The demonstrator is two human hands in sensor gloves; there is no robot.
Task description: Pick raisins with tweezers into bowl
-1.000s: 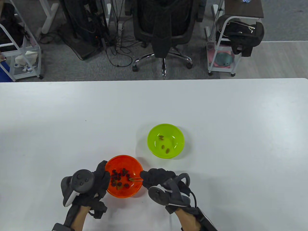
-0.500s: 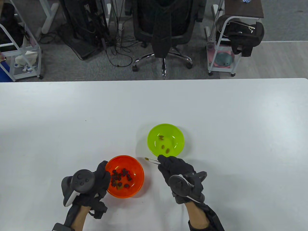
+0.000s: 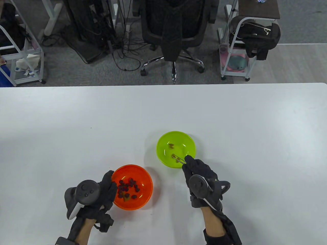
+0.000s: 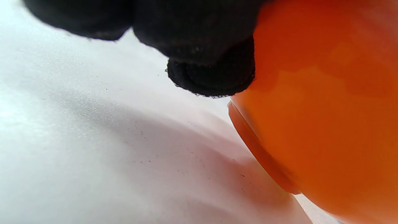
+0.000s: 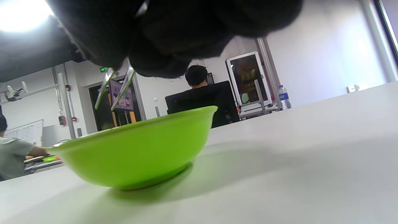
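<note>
An orange bowl point(image 3: 143, 176) near the table's front holds several dark raisins point(image 3: 126, 187). My left hand point(image 3: 106, 188) grips its left rim; in the left wrist view a gloved fingertip point(image 4: 211, 74) presses on the orange wall point(image 4: 326, 124). My right hand point(image 3: 196, 171) pinches metal tweezers point(image 3: 180, 160) whose tips reach over the green bowl point(image 3: 187, 145), which holds a few raisins point(image 3: 171, 146). In the right wrist view the tweezers point(image 5: 124, 85) hang above the green bowl point(image 5: 133, 152) with their arms apart, and I see no raisin between them.
Both bowls stand on a white table point(image 3: 230, 114). Beyond its far edge are a black office chair point(image 3: 176, 30), cables, and white carts point(image 3: 237, 51) on the floor.
My right hand lifted the tweezers with a raisin out of the orange bowl and carried them right and away to over the green bowl. My left hand has stayed on the orange bowl.
</note>
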